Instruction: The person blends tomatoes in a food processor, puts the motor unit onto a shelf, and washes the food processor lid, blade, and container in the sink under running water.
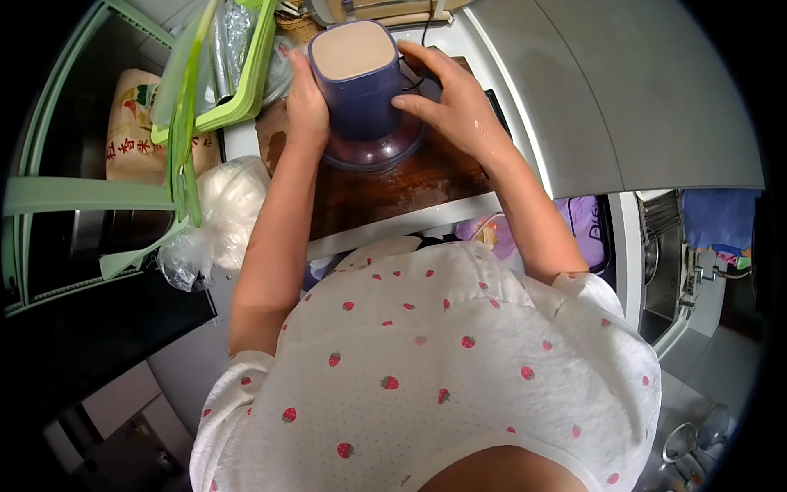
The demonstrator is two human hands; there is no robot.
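Observation:
An electric food chopper (358, 102) with a dark blue motor body and a beige top stands on a wet dark wooden board (426, 184). Its clear lower bowl (373, 152) looks dark reddish inside; I cannot make out the contents. Along the motor body's left side lies my left hand (307, 107), its fingers partly hidden behind. My right hand (447, 102) grips the right side, thumb on the front and fingers curved near the top edge, by the black cord (423, 78). Water drops show on the right hand.
At left, a green basket (246, 107) holds wrapped items, with long scallions (187, 123) hanging over a green rack (90, 197). A filled plastic bag (234, 205) hangs beside the board. Grey cabinets (648, 90) flank the right, and a sink (662, 287) lies beyond.

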